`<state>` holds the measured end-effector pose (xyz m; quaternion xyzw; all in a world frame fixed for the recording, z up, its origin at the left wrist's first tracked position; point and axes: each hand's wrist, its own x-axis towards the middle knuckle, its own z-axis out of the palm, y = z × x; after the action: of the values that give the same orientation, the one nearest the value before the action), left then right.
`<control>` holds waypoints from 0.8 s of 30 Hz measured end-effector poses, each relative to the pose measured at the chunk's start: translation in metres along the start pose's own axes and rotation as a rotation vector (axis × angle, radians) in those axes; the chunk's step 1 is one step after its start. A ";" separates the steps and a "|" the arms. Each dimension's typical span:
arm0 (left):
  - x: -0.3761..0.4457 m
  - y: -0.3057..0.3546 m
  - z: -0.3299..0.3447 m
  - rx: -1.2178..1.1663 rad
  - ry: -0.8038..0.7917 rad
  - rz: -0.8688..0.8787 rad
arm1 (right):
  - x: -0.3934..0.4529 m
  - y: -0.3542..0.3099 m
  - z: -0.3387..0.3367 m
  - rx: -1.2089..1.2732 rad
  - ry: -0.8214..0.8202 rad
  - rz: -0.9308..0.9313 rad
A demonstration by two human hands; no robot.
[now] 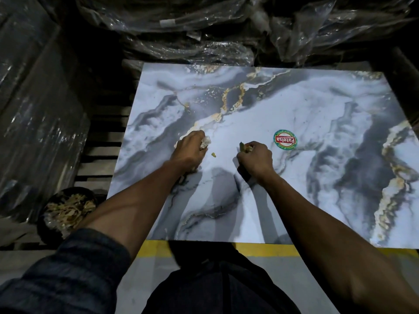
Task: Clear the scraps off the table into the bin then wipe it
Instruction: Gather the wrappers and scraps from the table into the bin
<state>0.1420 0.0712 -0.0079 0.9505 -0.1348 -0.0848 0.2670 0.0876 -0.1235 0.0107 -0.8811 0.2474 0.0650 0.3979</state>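
Table (294,105): marble-patterned top in grey, white and gold, lying square in front of you, its near edge over a yellow floor line (267,249).

Your left hand (189,149): resting on the table left of centre, fingers curled round a crumpled pale wad (205,142) that shows at the fingertips. You cannot tell from here whether the wad is paper or cloth.

Your right hand (256,158): on the table just right of the left hand, well apart from the sticker, fingers closed into a fist round a few yellowish scraps (246,148) that poke out at the far side.

Loose scrap (213,155): one small yellow bit lying on the table between your two hands, nearer the left one, touching neither.

Sticker (285,140): round, red and green, flat on the table to the right of your right hand.

Bin (68,209): dark, round, on the floor off the table's near left corner, beside your left forearm, holding a heap of pale scraps.

Plastic-wrapped bundles (192,23): dark, stacked beyond the far edge and along the left side.
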 end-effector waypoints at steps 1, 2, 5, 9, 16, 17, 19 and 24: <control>0.004 0.001 0.001 0.020 -0.011 0.006 | 0.002 -0.002 -0.001 0.044 -0.003 0.019; 0.007 0.001 0.002 0.043 -0.022 0.010 | 0.004 -0.002 -0.001 0.081 -0.002 0.033; 0.016 0.000 0.004 0.080 -0.036 0.021 | 0.010 -0.004 -0.003 0.116 -0.008 0.042; 0.023 -0.003 0.010 0.162 -0.046 0.077 | 0.014 -0.007 -0.003 0.111 -0.008 0.034; 0.030 0.002 0.013 0.138 -0.019 0.087 | 0.017 -0.012 -0.002 0.122 -0.028 -0.004; 0.030 0.002 0.012 0.129 -0.020 0.083 | 0.017 -0.013 -0.002 0.118 -0.026 -0.008; 0.031 0.004 0.011 0.093 -0.008 0.066 | 0.016 -0.013 -0.002 0.101 -0.028 -0.019; 0.032 0.008 0.004 -0.117 0.110 -0.184 | 0.012 -0.013 0.003 0.065 -0.084 -0.045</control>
<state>0.1696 0.0532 -0.0101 0.9449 -0.0270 -0.0646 0.3198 0.1042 -0.1186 0.0138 -0.8695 0.2126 0.0846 0.4377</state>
